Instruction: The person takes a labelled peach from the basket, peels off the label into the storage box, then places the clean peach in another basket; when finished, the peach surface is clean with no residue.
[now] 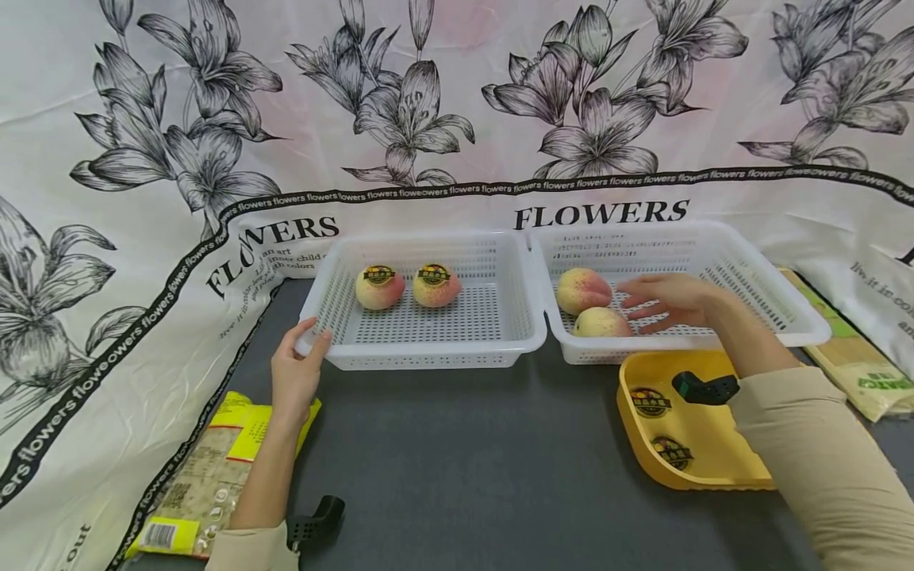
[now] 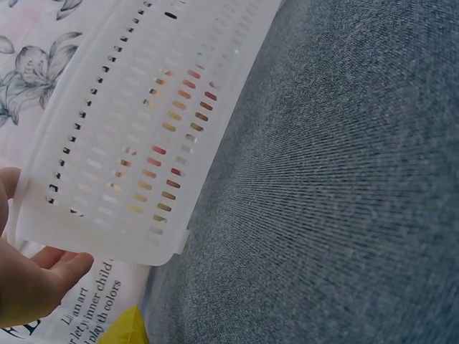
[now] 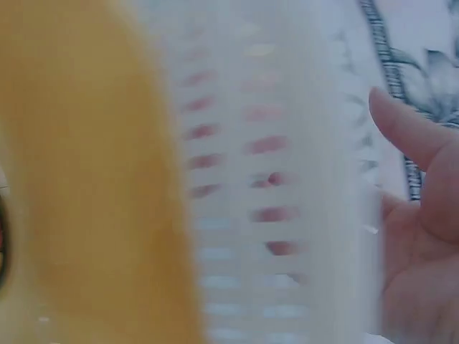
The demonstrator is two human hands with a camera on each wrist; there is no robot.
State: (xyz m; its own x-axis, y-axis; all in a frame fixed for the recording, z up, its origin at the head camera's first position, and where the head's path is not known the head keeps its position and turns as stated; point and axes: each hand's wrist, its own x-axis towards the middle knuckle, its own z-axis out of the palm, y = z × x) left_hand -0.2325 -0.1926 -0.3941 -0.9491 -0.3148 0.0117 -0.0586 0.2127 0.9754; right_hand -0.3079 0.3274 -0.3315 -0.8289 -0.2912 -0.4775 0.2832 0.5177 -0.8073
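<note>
My left hand [image 1: 296,371] grips the near left corner of the left white plastic basket [image 1: 428,350], fingers and thumb either side of the corner. Inside that basket lie two peaches, a left peach [image 1: 379,292] and a right peach [image 1: 437,290], each with a black-and-gold label on top. My right hand [image 1: 667,301] reaches into the right white basket [image 1: 714,231] with fingers extended, holding nothing. Just left of its fingertips sit an upper peach [image 1: 581,289] and a lower peach [image 1: 601,323], no labels showing. The right wrist view is blurred; the right hand [image 3: 430,236] shows thumb spread.
A yellow tray [image 1: 660,464] with two black-and-gold labels stands before the right basket, partly under my right forearm. At the left lies a yellow-and-clear packet [image 1: 207,468]; another packet [image 1: 867,373] lies far right. Flower-printed cloth [image 1: 457,87] rises behind the grey table [image 1: 464,452].
</note>
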